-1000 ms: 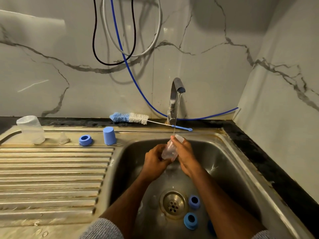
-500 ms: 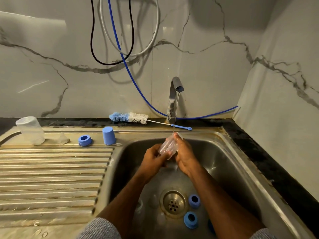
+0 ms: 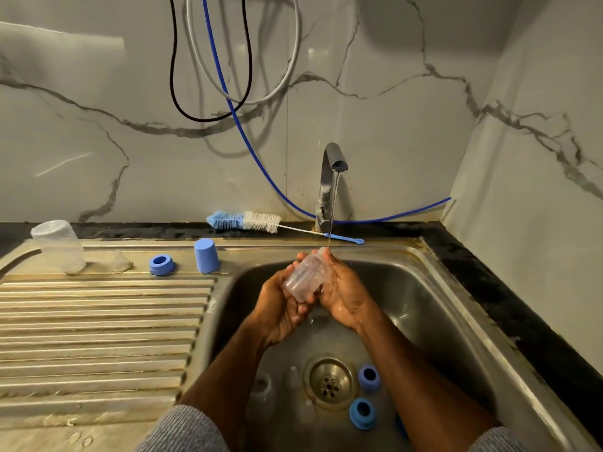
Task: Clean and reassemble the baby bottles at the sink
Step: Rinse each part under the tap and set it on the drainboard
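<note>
At the centre of the frame, over the sink [image 3: 434, 288], the left hand [image 3: 280, 308] and right hand [image 3: 342, 295] curl their fingers round a clear bottle [image 3: 305, 277] (tilted) under the tap [image 3: 329, 184] stream.

Dim warm light (edges fisheye-bent)

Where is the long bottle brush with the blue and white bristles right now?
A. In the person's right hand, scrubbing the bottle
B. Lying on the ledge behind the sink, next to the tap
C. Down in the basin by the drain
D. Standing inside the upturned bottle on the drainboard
B: the bottle brush lies flat on the ledge beside the tap, untouched, while both hands hold the clear bottle under the running water.
</note>
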### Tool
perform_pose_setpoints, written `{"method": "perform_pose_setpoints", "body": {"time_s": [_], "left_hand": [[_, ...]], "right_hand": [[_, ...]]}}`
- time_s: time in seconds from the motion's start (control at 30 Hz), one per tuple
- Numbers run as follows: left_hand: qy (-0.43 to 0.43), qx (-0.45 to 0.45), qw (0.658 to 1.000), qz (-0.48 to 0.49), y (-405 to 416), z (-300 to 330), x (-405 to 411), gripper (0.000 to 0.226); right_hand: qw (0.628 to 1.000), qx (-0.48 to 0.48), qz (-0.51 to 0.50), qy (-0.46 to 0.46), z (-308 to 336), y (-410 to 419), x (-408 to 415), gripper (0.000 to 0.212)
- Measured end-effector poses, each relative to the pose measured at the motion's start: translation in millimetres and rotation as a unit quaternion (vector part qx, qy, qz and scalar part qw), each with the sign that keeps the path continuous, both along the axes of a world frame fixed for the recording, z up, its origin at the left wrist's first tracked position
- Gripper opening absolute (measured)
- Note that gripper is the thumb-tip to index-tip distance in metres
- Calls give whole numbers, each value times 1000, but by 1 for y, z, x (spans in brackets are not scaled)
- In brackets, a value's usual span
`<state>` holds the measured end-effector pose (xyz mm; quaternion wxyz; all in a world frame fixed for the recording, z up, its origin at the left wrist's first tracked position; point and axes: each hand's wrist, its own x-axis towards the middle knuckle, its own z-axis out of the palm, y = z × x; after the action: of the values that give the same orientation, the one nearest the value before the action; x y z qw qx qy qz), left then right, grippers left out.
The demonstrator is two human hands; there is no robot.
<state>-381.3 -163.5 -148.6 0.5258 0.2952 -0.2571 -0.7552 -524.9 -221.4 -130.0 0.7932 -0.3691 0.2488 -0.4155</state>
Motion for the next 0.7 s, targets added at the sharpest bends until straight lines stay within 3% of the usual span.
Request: {"method": "perform_pose_setpoints", "body": {"time_s": [0.07, 0.17, 0.23, 0.3, 0.43, 0.53, 0.6, 0.7], "left_hand": [[-33, -9, 999, 9, 0, 1, -2, 57], [-180, -86, 976, 92, -3, -5, -12, 41], [-334, -147, 921, 135, -5, -12, -17, 36], [-458, -178, 853, 180, -4, -16, -17, 48], [-515, -159, 816, 211, -8, -23, -12, 59], [-598, -111, 777, 161, -12, -32, -13, 77], [-606, -77, 777, 150, -14, -33, -14, 86], [-610, -47, 774, 163, -15, -30, -11, 83]], "right_hand": [[1000, -4, -8, 12, -1, 0, 1, 60], [996, 10, -67, 63, 1, -4, 1, 57], [987, 23, -103, 125, 3, -4, 4, 46], [968, 3, -112, 225, 0, -2, 6, 38], [935, -64, -12, 348, -5, -7, -7, 37], [876, -162, -70, 450, -13, -11, -11, 40], [831, -221, -142, 491, -18, -13, -9, 47], [793, -251, -74, 551, -23, -18, -10, 41]]}}
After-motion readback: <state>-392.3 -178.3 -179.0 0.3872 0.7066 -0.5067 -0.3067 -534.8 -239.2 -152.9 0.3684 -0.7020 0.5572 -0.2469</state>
